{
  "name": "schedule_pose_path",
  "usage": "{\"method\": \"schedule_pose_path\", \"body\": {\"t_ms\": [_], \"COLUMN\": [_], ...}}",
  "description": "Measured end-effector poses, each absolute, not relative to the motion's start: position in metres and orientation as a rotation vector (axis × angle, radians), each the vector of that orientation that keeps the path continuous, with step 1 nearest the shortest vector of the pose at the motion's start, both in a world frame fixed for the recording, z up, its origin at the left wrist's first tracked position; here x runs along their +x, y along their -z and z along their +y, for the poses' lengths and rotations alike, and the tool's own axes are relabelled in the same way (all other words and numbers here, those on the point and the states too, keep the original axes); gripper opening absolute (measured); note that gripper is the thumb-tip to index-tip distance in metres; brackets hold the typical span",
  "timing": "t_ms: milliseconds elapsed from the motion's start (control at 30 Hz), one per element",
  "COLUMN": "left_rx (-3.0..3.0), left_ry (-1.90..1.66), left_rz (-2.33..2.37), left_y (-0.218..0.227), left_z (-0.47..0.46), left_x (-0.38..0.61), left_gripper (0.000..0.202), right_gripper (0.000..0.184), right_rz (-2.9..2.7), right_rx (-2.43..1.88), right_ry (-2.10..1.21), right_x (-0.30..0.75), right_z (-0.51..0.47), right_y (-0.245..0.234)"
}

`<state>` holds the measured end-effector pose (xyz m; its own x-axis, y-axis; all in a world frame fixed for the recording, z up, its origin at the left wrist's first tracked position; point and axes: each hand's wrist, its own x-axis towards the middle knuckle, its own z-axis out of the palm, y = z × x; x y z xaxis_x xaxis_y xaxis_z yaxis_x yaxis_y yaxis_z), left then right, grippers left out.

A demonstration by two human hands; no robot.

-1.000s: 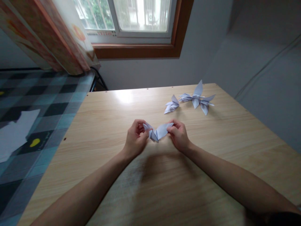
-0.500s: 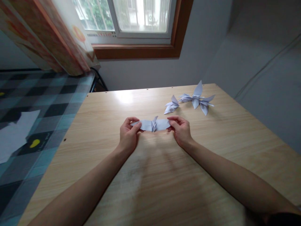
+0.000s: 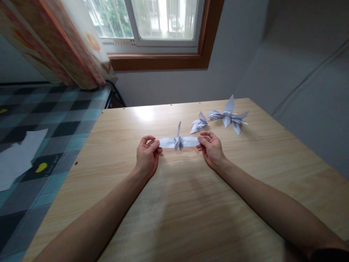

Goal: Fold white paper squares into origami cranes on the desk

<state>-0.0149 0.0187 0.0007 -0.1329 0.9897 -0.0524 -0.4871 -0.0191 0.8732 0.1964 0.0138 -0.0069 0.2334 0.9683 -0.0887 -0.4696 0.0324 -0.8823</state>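
A white folded paper crane (image 3: 178, 141) is stretched flat between my two hands just above the wooden table (image 3: 191, 203). My left hand (image 3: 147, 158) pinches the tip of its left wing. My right hand (image 3: 211, 149) pinches the tip of its right wing. The wings lie spread in a straight line, and a thin point of the crane sticks up from the middle.
Two finished white paper cranes, a small one (image 3: 199, 123) and a larger one (image 3: 229, 115), sit at the table's far right. A bed with a checked cover (image 3: 40, 123) and a white sheet of paper (image 3: 19, 156) lies to the left. Wall and window stand behind.
My hands have moved apart and slightly away from me, pulling the crane's wings from a bent V into a flat line. The crane's thin point now stands up in the middle.
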Motion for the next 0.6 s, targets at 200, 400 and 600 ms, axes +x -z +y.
{"method": "schedule_pose_path", "body": {"t_ms": [200, 400, 600], "left_rx": [0.732, 0.76, 0.785], "left_ry": [-1.521, -1.544, -1.539], "left_rz": [0.93, 0.969, 0.959], "left_y": [-0.001, 0.001, 0.0], "left_z": [0.02, 0.021, 0.02], "left_x": [-0.014, -0.014, -0.014], "left_gripper": [0.037, 0.036, 0.033], "right_gripper": [0.047, 0.04, 0.025], "right_rz": [-0.687, -0.765, -0.638], "right_rx": [-0.992, -1.028, -1.103], "right_ry": [-1.184, -1.064, -0.803], "right_x": [0.197, 0.203, 0.227], "right_z": [0.015, 0.021, 0.044], "right_y": [0.01, 0.019, 0.034]}}
